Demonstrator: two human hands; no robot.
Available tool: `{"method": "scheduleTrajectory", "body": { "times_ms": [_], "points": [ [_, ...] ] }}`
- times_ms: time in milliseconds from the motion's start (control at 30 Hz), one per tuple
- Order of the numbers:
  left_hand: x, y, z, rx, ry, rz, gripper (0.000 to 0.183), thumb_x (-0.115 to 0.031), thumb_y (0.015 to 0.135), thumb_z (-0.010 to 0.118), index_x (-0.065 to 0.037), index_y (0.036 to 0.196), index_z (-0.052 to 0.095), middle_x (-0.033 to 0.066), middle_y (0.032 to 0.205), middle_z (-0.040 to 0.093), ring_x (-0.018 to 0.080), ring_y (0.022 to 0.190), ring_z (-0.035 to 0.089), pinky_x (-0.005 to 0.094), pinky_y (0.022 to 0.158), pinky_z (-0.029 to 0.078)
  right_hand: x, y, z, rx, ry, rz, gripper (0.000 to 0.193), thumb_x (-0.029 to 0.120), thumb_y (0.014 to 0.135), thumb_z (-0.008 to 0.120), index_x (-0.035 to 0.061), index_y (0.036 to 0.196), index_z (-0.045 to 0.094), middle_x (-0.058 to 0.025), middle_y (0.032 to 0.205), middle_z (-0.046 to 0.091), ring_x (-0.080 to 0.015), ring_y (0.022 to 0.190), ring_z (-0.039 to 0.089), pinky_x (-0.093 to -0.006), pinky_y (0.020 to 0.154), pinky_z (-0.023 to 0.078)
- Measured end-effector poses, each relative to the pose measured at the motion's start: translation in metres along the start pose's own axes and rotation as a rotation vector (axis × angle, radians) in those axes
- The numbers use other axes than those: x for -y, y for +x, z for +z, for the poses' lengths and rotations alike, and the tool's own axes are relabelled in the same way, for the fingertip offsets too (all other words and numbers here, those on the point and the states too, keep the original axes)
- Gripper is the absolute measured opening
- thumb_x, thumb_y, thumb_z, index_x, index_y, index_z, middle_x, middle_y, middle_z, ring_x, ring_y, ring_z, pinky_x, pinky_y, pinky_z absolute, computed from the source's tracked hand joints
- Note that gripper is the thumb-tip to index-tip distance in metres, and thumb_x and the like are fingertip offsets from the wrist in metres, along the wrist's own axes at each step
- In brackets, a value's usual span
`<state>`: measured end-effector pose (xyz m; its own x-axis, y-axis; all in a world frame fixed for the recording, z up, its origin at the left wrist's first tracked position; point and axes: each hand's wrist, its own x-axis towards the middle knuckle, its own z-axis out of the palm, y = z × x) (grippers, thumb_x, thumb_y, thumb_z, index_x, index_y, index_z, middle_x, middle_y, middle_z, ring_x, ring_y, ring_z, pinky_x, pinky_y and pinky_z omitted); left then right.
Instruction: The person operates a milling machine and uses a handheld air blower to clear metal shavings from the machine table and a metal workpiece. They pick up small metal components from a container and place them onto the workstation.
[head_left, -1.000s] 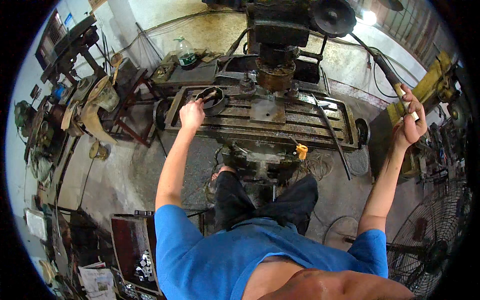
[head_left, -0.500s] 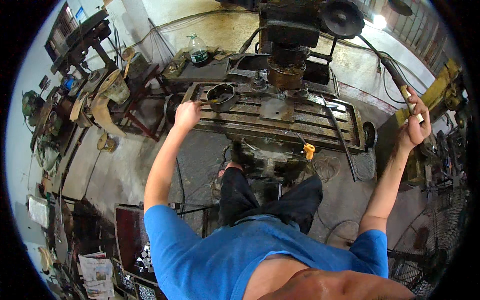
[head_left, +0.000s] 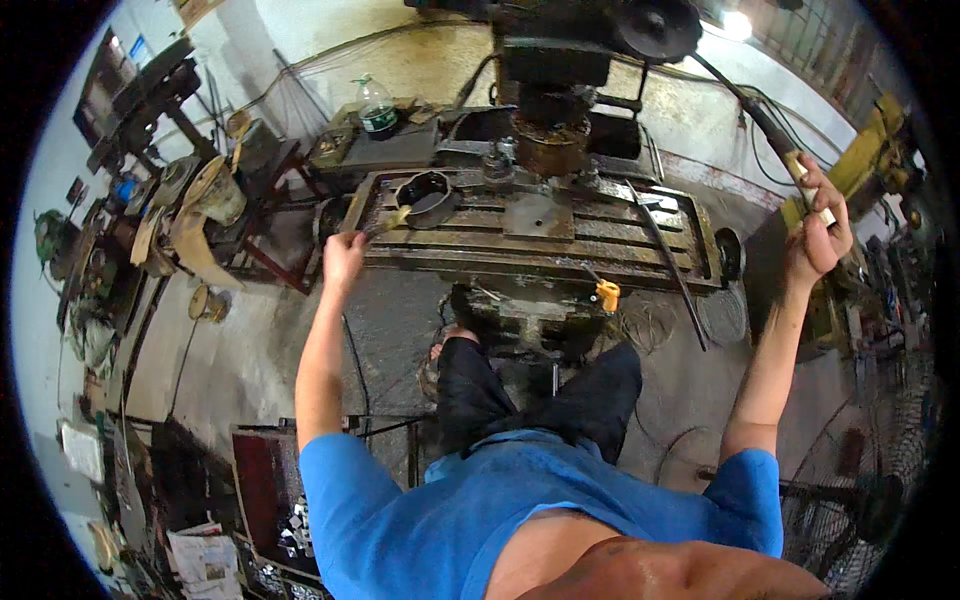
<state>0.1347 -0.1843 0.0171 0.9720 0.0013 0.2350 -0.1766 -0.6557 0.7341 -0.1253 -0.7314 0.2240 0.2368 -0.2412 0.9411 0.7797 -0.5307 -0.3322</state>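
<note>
My left hand (head_left: 345,258) is closed around the handle of a small brush (head_left: 390,223) at the left end of the machine table. The brush's yellowish bristles are by the left rim of a round, dark metal pot (head_left: 434,209); whether they touch it I cannot tell. Dark liquid seems to lie inside the pot, which sits on the slotted machine table (head_left: 470,240). Out to the right, my right hand (head_left: 820,235) is raised, its fingers wrapped around the pale grip of a long lever (head_left: 768,128) that runs up to the machine head (head_left: 553,60).
A flat metal block (head_left: 538,216) lies mid-table below the spindle. One long bar (head_left: 668,255) leans over the table's front edge, near a yellow-handled part (head_left: 606,294). Behind stands a plastic bottle (head_left: 376,108); a bucket (head_left: 218,190) is at left, a fan (head_left: 860,510) lower right.
My left hand has drawn back left and toward me, bringing the bristles from inside the pot to its left rim. My right hand keeps its hold on the lever. The whole view has shifted slightly.
</note>
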Motion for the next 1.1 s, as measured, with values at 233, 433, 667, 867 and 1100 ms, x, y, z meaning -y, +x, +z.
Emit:
{"method": "scheduleTrajectory", "body": {
  "times_ms": [233,433,667,867,1100],
  "points": [
    [-0.101,-0.035,0.065,0.183,-0.408,-0.004,0.024,-0.019,0.084,0.053,0.002,0.093,0.063,0.0,0.051,0.047,0.0097,0.04,0.044,0.026,0.036,0.033,0.001,0.001,-0.013,0.031,-0.026,-0.028,0.022,0.019,0.073,0.058,0.0025,0.07,0.044,-0.0163,0.092,0.055,-0.0412,0.109,0.046,-0.055,0.097,0.025],
    [-0.131,0.003,0.193,-0.011,-0.329,0.133,0.022,-0.018,0.08,0.055,0.001,0.088,0.064,0.0201,0.07,0.062,0.0303,0.069,0.063,0.0362,0.063,0.047,0.005,-0.005,-0.004,0.037,-0.057,-0.033,0.013,0.011,0.065,0.05,0.0013,0.067,0.042,-0.0175,0.088,0.055,-0.0379,0.102,0.049,-0.0535,0.095,0.027],
    [-0.158,-0.007,0.218,0.007,-0.235,0.153,0.025,-0.017,0.083,0.055,0.004,0.093,0.063,0.018,0.081,0.065,0.0198,0.075,0.062,0.0311,0.069,0.045,0.005,-0.012,0.0,-0.022,-0.081,0.002,0.014,0.013,0.063,0.049,0.0021,0.064,0.041,-0.0169,0.089,0.055,-0.0375,0.103,0.049,-0.0535,0.097,0.026],
    [-0.143,-0.005,0.223,-0.009,-0.326,0.235,0.026,-0.019,0.083,0.056,0.004,0.095,0.062,0.0151,0.074,0.065,0.0209,0.068,0.061,0.0328,0.065,0.046,0.003,-0.024,0.0,-0.035,-0.066,0.009,0.015,0.014,0.064,0.051,0.0029,0.064,0.041,-0.017,0.088,0.055,-0.0392,0.107,0.047,-0.0545,0.098,0.024],
    [-0.123,-0.011,0.168,0.046,-0.27,0.226,0.021,-0.018,0.081,0.055,0.0,0.09,0.063,0.019,0.074,0.062,0.0308,0.072,0.062,0.0361,0.065,0.047,0.001,-0.034,0.006,-0.083,-0.074,0.044,0.011,0.01,0.057,0.044,0.0015,0.062,0.04,-0.018,0.088,0.054,-0.0378,0.105,0.048,-0.054,0.098,0.024]
  ]
}}
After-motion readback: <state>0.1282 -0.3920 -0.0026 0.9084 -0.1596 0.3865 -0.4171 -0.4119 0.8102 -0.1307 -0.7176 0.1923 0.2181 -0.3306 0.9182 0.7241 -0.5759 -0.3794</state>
